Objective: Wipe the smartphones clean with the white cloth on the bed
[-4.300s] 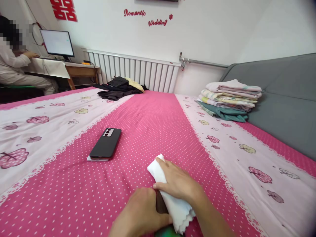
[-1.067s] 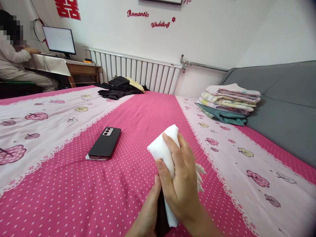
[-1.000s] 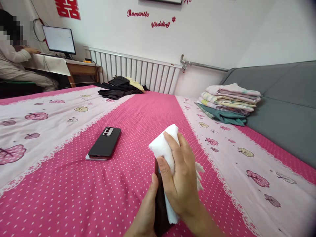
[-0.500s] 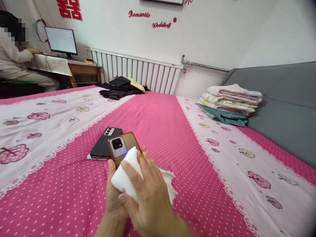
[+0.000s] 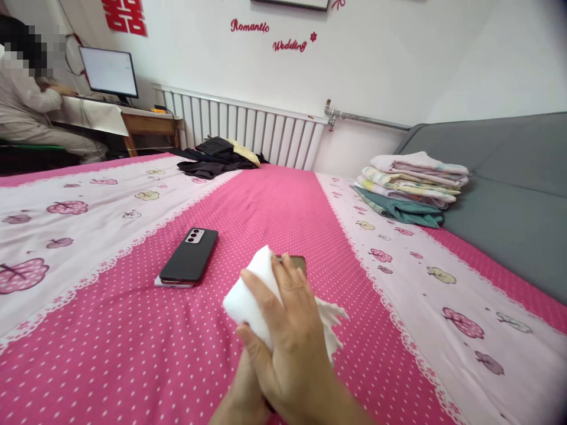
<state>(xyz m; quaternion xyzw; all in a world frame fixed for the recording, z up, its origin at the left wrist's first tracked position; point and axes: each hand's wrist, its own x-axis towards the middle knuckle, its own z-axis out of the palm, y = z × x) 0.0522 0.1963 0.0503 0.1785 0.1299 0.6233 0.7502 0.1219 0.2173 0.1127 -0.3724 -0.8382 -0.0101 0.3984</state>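
Observation:
In front of me a phone (image 5: 299, 264) in a brownish clear case is mostly covered, with just its top corner showing. My left hand (image 5: 245, 381) holds it from below, its fingers hidden behind my right hand and the tissue. My right hand (image 5: 293, 330) presses a folded white tissue (image 5: 251, 294) against the back of the phone, thumb and fingers over it. A ragged tissue end sticks out to the right of that hand. Left of my hands a dark phone (image 5: 188, 258) lies camera side up, on top of a pale flat item.
The pink dotted bedspread (image 5: 283, 200) lies under everything. Dark clothes (image 5: 217, 158) are heaped at the far edge by the radiator (image 5: 248, 121). Folded cloths (image 5: 411, 177) are stacked beside the grey headboard (image 5: 505, 177). A person (image 5: 29, 97) sits at a desk with a monitor (image 5: 108, 71).
Both hands, with the phone and tissue, have shifted right, away from the dark phone. The held phone's camera, visible before, is now covered by the tissue and my right hand.

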